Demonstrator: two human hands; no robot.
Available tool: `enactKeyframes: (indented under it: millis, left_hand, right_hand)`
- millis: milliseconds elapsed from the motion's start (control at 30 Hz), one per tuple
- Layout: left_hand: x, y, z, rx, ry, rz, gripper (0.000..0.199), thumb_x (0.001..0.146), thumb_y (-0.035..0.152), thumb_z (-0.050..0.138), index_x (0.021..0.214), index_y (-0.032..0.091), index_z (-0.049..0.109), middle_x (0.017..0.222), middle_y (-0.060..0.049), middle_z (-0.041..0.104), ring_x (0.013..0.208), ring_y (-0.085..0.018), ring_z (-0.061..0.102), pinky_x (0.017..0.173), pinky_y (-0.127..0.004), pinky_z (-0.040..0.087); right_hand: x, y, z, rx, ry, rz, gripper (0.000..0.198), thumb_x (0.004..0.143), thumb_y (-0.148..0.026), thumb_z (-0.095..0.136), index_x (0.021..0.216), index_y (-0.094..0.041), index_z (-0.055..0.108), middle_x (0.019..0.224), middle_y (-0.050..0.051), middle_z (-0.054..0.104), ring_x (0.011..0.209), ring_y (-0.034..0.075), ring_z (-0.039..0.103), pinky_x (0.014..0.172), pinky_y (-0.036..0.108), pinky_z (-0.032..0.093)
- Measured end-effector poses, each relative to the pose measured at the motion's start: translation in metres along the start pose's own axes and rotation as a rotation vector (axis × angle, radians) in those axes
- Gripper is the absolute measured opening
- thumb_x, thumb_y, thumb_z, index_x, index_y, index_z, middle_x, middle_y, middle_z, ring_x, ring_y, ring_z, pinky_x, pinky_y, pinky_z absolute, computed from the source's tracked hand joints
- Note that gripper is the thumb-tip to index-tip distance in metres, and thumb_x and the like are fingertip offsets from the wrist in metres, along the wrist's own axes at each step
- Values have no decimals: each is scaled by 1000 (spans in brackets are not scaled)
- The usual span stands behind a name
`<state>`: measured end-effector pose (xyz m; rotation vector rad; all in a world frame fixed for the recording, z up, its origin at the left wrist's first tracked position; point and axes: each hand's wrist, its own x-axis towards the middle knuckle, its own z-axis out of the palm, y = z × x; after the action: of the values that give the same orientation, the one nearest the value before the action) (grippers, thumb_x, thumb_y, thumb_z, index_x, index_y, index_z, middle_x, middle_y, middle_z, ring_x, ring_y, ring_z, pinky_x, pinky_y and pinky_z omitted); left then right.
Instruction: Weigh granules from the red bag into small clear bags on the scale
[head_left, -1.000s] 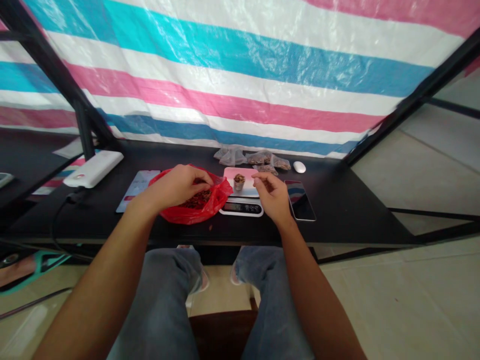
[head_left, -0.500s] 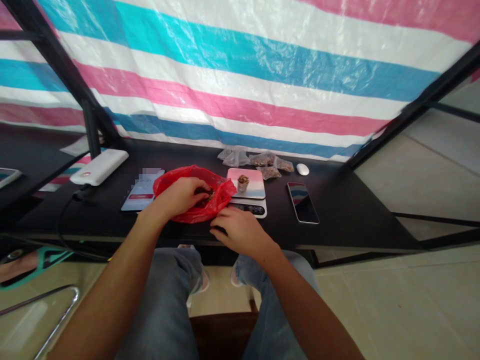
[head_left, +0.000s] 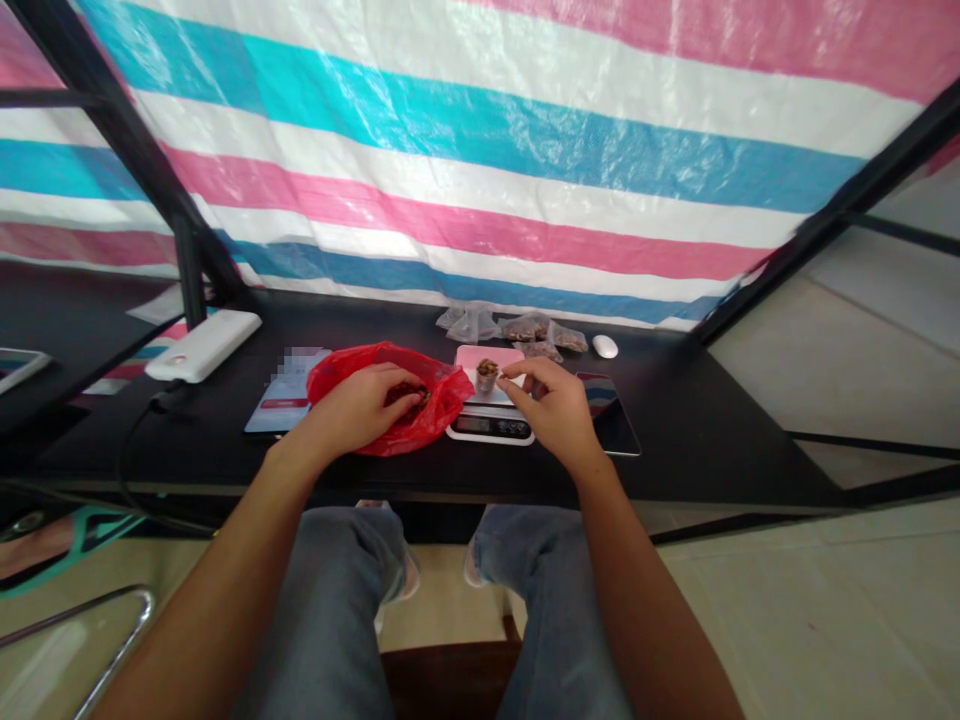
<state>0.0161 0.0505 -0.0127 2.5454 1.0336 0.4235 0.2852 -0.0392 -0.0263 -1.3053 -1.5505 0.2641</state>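
A red plastic bag [head_left: 427, 415] with brown bits inside lies on the black table [head_left: 712, 420]. My left hand [head_left: 364, 405] rests in the bag's mouth, fingers curled over the brown contents. Right of the bag stands a small kitchen scale [head_left: 491, 425] with a pink top, and a small cup [head_left: 487, 374] heaped with brown bits sits on it. My right hand [head_left: 551, 400] hovers over the scale, its pinched fingertips just beside the cup. Whether those fingers pinch anything is not visible.
Behind the scale lie several small clear bags [head_left: 517, 326] and a white mouse [head_left: 604, 346]. A phone [head_left: 611, 420] lies right of the scale, partly under my hand. A card [head_left: 289, 395] and a white power bank [head_left: 204, 345] with a cable lie left. A striped tarp [head_left: 480, 150] hangs behind.
My right hand dropped to the table's front edge below the bag, then rose again to the cup on the scale. The left hand stayed in the red bag.
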Motion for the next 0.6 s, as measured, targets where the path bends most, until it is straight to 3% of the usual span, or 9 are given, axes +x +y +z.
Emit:
enactKeyframes:
  millis: [133, 367, 600]
  left_hand:
    - [-2, 3, 11, 0, 27, 32, 50, 94, 40, 57, 135, 15, 71, 143, -16, 69, 133, -31, 63, 118, -45, 47]
    - [-8, -1, 32, 55, -58, -50, 74, 82, 33, 63, 152, 10, 57, 162, -21, 50, 150, -38, 47, 127, -52, 36]
    - [-9, -3, 43, 148, -49, -231, 83, 90, 49, 60, 163, 16, 41, 173, -18, 33, 159, -44, 31, 125, -58, 38]
  right_hand:
    - [11, 4, 9, 38, 36, 48, 11, 87, -30, 76, 93, -23, 81, 92, 4, 79, 69, 16, 60, 70, 33, 50]
    - [18, 11, 22, -11, 14, 36, 8, 87, -29, 76, 83, -26, 83, 90, 3, 80, 70, 19, 60, 71, 35, 49]
    - [17, 7, 21, -187, -8, 20, 10, 90, -28, 74, 90, -26, 84, 95, 4, 78, 75, 19, 63, 72, 35, 47]
